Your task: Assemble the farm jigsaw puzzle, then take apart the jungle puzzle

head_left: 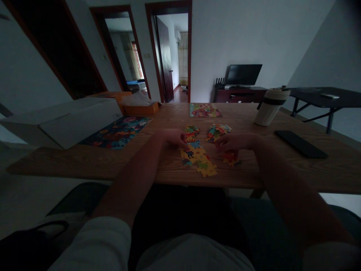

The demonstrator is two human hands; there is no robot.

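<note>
A partly joined jigsaw puzzle [197, 155], mostly yellow with small dark and green figures, lies near the table's front edge. My left hand [176, 137] is at its upper left edge, with curled fingers closed on a puzzle piece; the fingertips are dim and blurred. To the right, my right hand [235, 142] hovers low beside a heap of loose puzzle pieces [217, 131], its fingers apart and bent downward. Red and orange pieces [231, 159] lie just under that hand, partly hidden by it. A smaller cluster of green and red pieces [191, 130] sits beyond my left hand.
On the wooden table [169, 173] stand a white box [81, 124], an orange tray [141, 109] and a beige tumbler [272, 107]. A dark picture sheet [121, 131], a colourful sheet [204, 110] and a black phone-like slab [300, 143] lie flat.
</note>
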